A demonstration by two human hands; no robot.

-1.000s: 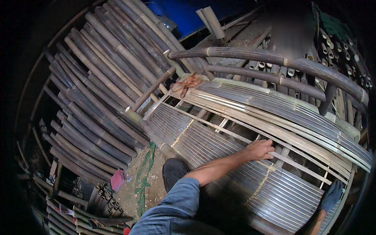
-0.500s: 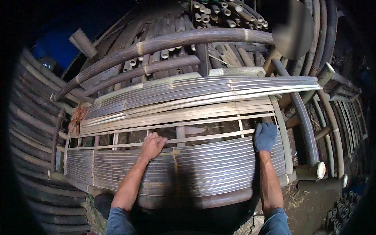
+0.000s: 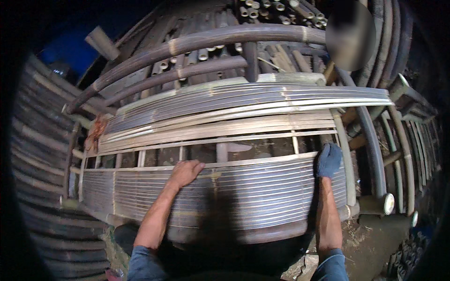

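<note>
My bare left hand [image 3: 186,172] lies over a pale bamboo strip [image 3: 253,159], its fingers curled across the strip's far edge. At the strip's right end my right hand [image 3: 329,161], in a grey-blue glove, is closed on it. The strip lies along the far edge of the seat's dark slats [image 3: 248,196], which run side by side toward me. Beyond the strip a gap in the bamboo frame shows crosspieces beneath. More loose strips [image 3: 225,126] lie across the far part of the seat. The tips of the gloved fingers are hidden.
A curved bamboo backrest rail [image 3: 206,42] arches behind the seat. Cut bamboo poles [image 3: 262,11] are piled at the back. Orange-red twine [image 3: 96,133] hangs at the seat's far left corner. Slatted bamboo pieces [image 3: 42,145] stand on the left.
Both hands have drawn the strip toward me, so the opening between it and the near slats has closed. The view has shifted slightly.
</note>
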